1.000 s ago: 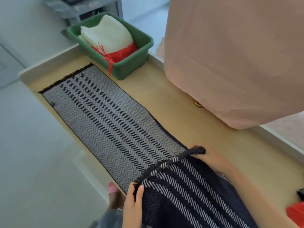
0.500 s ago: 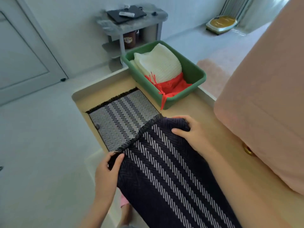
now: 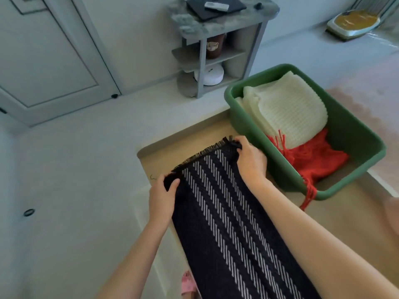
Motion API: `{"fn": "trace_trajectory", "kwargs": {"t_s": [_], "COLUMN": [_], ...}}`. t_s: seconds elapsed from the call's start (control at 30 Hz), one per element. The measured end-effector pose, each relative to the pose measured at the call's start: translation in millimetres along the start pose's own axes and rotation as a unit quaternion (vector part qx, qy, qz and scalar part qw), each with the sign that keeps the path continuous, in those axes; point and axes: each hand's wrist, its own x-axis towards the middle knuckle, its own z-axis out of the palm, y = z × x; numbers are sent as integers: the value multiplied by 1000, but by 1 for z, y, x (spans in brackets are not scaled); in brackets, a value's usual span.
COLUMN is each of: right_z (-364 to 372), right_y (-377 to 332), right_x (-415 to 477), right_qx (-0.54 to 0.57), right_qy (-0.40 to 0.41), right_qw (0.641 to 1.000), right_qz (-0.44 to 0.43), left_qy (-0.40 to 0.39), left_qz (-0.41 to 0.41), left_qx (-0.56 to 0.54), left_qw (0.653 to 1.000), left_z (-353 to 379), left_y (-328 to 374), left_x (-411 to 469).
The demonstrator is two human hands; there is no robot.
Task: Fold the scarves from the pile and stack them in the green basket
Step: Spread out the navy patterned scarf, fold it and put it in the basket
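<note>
Left hand (image 3: pixel 162 198), right hand (image 3: pixel 251 162) — curled fingers (image 3: pixel 245 147).

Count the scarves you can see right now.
3. A dark striped scarf lies on the table, left hand and right hand gripping its fringed end; a cream scarf sits in the green basket on a red scarf. More may be hidden beneath.

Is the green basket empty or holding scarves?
Not empty: a folded cream scarf lies on a red scarf whose fringe hangs over the basket rim.
</note>
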Motion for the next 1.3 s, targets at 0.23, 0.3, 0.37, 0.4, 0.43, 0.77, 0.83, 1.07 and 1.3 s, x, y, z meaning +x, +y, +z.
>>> {"fn": "trace_trajectory", "kwargs": {"t_s": [0.23,0.3,0.37,0.4,0.43,0.77,0.83,1.07,1.3], "right_z": [31,31,29,29,29,54,56,44,21], "right_y": [28,27,25,24,23,38,38,45,89], "right_x": [12,15,16,16,16,20,21,-28,-139], "right_qx": [102,106,86,75,66,-23,-66,16,117], "right_qy": [-70,-58,-45,-39,-32,2,-16,0,92], "right_qw": [984,985,990,992,994,1000,997,999,979], "right_qz": [127,123,105,93,78,0,-22,-34,136], "left_qy": [5,32,61,72,78,76,74,48,-147], "left_qz": [3,0,-18,-21,-20,44,55,242,390], "left_qx": [62,50,4,-8,-10,52,69,204,319], "left_qw": [998,998,998,997,997,995,993,947,851], "left_z": [2,0,-2,-2,-2,5,5,27,92], "left_y": [-27,-28,-25,-24,-24,-34,-35,-29,-27], "left_x": [13,14,17,17,18,20,18,4,-12]}}
